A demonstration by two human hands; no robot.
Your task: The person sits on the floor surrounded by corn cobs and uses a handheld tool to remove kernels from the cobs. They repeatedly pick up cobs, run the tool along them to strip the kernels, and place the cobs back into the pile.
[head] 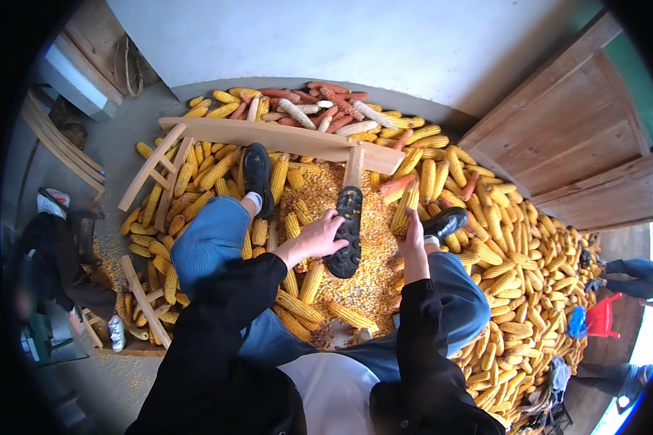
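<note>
A black rubber shoe sole [350,206], tread side up and dotted with kernels, lies against a leg of a tipped wooden bench [261,133]. At its left edge, my left hand [322,235] grips the sole with bent fingers. To the right, my right hand [413,239] holds a yellow corn cob [406,204] upright, with its kernels still largely on. Loose yellow kernels [373,266] spread beneath and around the sole. Whole yellow cobs [299,307] lie between my legs. Beyond the bench are stripped red and white cobs [337,106].
A large heap of corn cobs [522,272] fills the right side. My black shoes [257,174] flank the kernels. A white wall [305,43] and wooden panel [566,125] stand beyond. One person [60,261] sits at left; others are at far right near a red plastic chair [603,316].
</note>
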